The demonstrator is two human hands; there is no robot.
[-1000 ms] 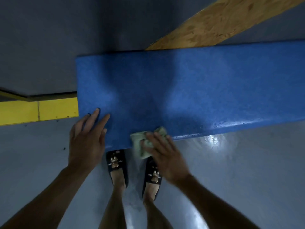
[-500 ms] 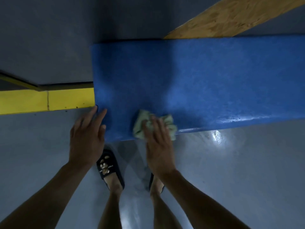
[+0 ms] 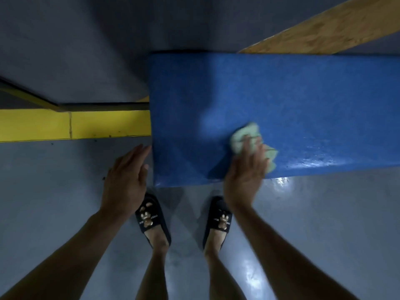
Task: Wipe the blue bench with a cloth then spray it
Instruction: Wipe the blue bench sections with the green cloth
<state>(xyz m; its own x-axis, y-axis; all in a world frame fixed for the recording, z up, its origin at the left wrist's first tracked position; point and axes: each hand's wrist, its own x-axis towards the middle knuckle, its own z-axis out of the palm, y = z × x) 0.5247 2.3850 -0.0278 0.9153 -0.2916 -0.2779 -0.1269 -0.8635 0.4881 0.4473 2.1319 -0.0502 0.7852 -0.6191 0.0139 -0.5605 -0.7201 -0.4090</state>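
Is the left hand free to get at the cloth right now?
Probably yes. The left hand is open and holds nothing, just off the bench end. Only bare blue surface lies between it and the cloth, though the right hand covers most of it.

head cam, steep downward, close range

We see a blue bench (image 3: 281,100) with a finely speckled, slightly glossy top, a soft crumpled cloth (image 3: 246,135), a rough chipboard plank (image 3: 324,27), and a shiny grey floor (image 3: 324,234).
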